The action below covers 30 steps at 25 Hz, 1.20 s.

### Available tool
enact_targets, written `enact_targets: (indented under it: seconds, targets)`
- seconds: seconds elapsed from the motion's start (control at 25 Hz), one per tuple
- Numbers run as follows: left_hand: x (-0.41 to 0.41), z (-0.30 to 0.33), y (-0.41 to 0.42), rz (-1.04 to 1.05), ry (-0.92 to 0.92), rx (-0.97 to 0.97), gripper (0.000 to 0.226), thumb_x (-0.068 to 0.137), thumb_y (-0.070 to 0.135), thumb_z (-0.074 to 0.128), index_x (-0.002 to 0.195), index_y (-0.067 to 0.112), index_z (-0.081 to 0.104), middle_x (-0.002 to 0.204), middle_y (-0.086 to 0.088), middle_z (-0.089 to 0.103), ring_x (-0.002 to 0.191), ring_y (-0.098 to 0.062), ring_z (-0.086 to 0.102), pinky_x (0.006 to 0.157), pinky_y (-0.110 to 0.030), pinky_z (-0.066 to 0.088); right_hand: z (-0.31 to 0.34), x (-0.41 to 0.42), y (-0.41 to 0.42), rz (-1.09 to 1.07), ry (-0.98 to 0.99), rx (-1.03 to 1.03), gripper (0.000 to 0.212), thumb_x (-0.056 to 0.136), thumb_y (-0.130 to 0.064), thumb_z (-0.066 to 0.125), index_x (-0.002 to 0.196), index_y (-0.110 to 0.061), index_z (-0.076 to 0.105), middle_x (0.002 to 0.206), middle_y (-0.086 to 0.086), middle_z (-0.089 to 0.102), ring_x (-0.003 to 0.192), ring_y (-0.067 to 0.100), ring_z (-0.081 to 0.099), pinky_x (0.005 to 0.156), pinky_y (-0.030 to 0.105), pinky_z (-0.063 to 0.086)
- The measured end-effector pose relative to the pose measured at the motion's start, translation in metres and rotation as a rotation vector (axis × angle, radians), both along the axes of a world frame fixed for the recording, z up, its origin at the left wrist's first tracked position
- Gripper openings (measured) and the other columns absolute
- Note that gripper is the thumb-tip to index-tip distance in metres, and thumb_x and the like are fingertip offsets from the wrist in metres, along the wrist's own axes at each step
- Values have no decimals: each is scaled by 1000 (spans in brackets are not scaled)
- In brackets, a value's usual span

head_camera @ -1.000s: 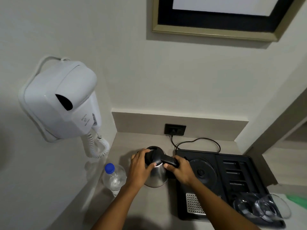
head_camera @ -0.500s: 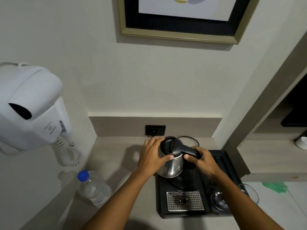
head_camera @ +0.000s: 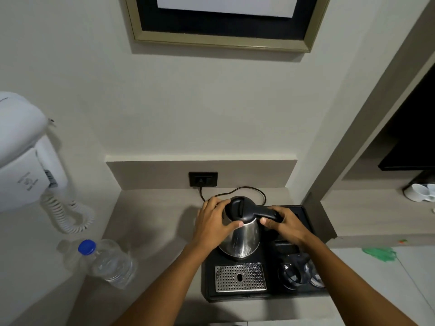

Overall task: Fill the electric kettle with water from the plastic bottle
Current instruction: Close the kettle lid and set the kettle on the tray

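A steel electric kettle with a black lid and handle stands on the black tray, lid down. My left hand is wrapped around the kettle's left side near the lid. My right hand grips the black handle on the right. The plastic bottle, clear with a blue cap on, stands on the counter at the left, well apart from both hands.
The tray also holds a perforated metal drip grate and upturned glasses. A power cord runs to the wall socket. A white wall hair dryer with coiled cable hangs at the left. Walls close the counter on three sides.
Both hands carried the kettle from the counter rightward onto the black tray. The bottle stayed where it was; the view swung to the right.
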<state>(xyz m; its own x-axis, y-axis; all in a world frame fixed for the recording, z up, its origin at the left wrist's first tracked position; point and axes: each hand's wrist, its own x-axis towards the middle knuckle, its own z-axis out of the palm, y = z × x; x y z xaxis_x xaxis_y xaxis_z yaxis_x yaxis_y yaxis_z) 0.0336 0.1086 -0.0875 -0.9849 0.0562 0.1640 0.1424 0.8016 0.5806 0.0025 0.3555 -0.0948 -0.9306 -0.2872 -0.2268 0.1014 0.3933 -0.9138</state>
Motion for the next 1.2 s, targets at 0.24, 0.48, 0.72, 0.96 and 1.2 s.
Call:
enact_targets:
  seconds: [0.24, 0.48, 0.72, 0.96, 1.2]
  targets:
    - [2, 4, 9, 91, -16, -81, 74, 69, 68, 70, 125, 22, 57, 117, 6, 54, 111, -17, 45, 94, -41, 42, -12, -6, 9, -196, -147, -306, 32, 98, -36, 50, 117, -16, 66, 118, 14, 65, 108, 31, 62, 95, 49, 52]
    - [3, 12, 9, 41, -43, -76, 66, 74, 53, 74, 127, 16, 58, 116, 0, 55, 112, -22, 43, 90, -37, 42, -4, -8, 7, -248, -171, -296, 28, 99, -21, 56, 124, -12, 63, 109, 7, 63, 89, 17, 61, 73, 30, 53]
    - [7, 5, 14, 68, 21, -93, 62, 76, 47, 76, 123, 11, 61, 111, -5, 58, 104, -25, 48, 85, -43, 48, -24, -4, 7, -301, -94, -279, 17, 96, -36, 60, 98, -22, 69, 99, 4, 69, 95, 24, 64, 89, 45, 53]
    - [12, 5, 16, 82, 22, -80, 61, 78, 45, 75, 126, 10, 59, 113, -6, 58, 105, -25, 48, 85, -41, 47, -27, -1, 0, -289, 26, -162, 28, 99, -38, 52, 100, -17, 71, 96, 3, 71, 98, 26, 66, 93, 43, 51]
    - [9, 13, 8, 5, -157, -26, 58, 90, 32, 65, 141, 14, 44, 122, -6, 49, 119, -26, 39, 100, -40, 38, -11, 8, 1, -435, 22, -188, 23, 91, -31, 69, 105, -13, 70, 105, 4, 71, 107, 25, 66, 102, 39, 52]
